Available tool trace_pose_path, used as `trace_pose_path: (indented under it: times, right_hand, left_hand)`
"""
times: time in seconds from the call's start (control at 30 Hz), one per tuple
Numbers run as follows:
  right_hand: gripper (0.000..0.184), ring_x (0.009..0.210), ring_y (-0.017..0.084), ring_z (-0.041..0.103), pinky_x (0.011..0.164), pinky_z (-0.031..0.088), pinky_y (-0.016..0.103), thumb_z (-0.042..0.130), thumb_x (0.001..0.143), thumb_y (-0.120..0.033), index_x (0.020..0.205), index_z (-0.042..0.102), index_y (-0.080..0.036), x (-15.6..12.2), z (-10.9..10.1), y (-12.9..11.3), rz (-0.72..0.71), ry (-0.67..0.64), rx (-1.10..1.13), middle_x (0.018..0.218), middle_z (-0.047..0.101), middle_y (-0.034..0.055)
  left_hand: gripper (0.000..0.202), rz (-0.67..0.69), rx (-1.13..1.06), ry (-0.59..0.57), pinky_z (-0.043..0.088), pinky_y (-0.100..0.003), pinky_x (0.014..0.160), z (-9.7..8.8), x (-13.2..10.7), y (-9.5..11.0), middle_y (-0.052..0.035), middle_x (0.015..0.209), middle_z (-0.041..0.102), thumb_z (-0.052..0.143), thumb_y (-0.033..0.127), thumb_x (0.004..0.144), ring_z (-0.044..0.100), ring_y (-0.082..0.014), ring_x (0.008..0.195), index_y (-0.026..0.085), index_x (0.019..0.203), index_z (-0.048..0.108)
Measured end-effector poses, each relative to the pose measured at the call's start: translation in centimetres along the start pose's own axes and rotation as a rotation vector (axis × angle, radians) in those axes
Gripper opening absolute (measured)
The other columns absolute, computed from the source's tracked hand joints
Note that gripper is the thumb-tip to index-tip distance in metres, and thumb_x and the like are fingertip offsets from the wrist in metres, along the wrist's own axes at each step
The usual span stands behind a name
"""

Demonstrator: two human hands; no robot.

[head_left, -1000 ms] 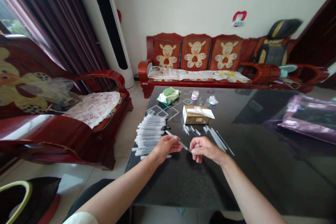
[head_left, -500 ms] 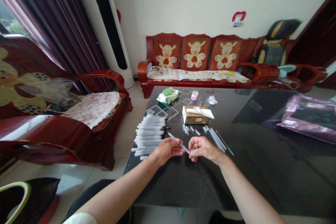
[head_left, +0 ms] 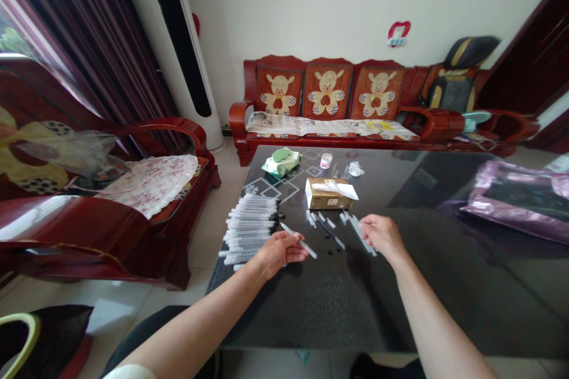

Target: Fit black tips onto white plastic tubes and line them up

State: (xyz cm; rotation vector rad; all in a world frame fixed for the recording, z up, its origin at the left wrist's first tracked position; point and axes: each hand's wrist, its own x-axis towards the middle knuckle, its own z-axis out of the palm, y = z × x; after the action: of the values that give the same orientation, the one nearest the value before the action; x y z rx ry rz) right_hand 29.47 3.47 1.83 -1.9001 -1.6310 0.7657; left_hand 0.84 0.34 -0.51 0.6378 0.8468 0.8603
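Note:
Slanting out of my left hand (head_left: 281, 253) is a whitish translucent pen (head_left: 307, 248), gripped between thumb and fingers with its pointed end up and left. My right hand (head_left: 384, 234) is over the right side of the table, fingers curled together against several pale pen tubes (head_left: 360, 234); whatever is between its fingertips is hidden. A dark thin refill (head_left: 331, 233) lies between the hands, with small black plugs (head_left: 331, 252) near it. Short pale caps (head_left: 312, 218) lie farther back. Left of my left hand, many capped pens (head_left: 251, 220) are laid side by side in a row.
Behind the pen parts stands a gold tissue box (head_left: 328, 199). Farther back are a green wipes pack (head_left: 281, 163), a small white cup (head_left: 326, 160) and a crumpled white tissue (head_left: 355, 169). A shiny purple bag (head_left: 493, 213) lies on the dark table's right side.
My right hand has left the pen and moved right to the loose tubes. My left hand keeps the pen. The small black plugs and dark refill between the hands are now uncovered.

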Motion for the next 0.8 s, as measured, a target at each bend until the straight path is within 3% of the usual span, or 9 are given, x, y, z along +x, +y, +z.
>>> trace_pose_path:
  times: [0.13,0.33,0.8]
  right_hand:
    - [0.016,0.072,0.026,0.066,0.059,0.043,0.03,0.052,0.072,-0.021,0.068,0.067,-0.018,0.1,-0.6,1.2,0.069,0.107,-0.293,0.066,0.069,0.0095]
    - [0.017,0.086,0.031,0.067,0.064,0.043,0.032,0.055,0.071,-0.019,0.072,0.072,-0.019,0.2,1.1,1.2,0.125,0.081,-0.531,0.087,0.073,0.014]
    - [0.016,0.085,0.03,0.068,0.063,0.045,0.032,0.065,0.072,-0.031,0.077,0.071,-0.018,0.6,1.9,1.7,0.13,0.034,-0.63,0.089,0.072,0.0144]
  left_hand:
    - [0.016,0.011,0.017,0.0,0.055,-0.023,0.059,-0.1,0.2,-0.1,-0.0139,0.071,0.069,0.06,0.024,0.083,0.068,-0.016,0.062,0.008,0.086,0.062]
    - [0.015,0.008,0.036,0.016,0.055,-0.023,0.058,-0.1,0.0,-0.1,-0.0133,0.07,0.069,0.058,0.022,0.084,0.067,-0.0157,0.061,0.008,0.086,0.062]
    - [0.016,0.027,0.033,0.013,0.055,-0.023,0.059,-0.3,0.1,-0.1,-0.0138,0.071,0.069,0.06,0.023,0.083,0.067,-0.0158,0.062,0.008,0.086,0.062]
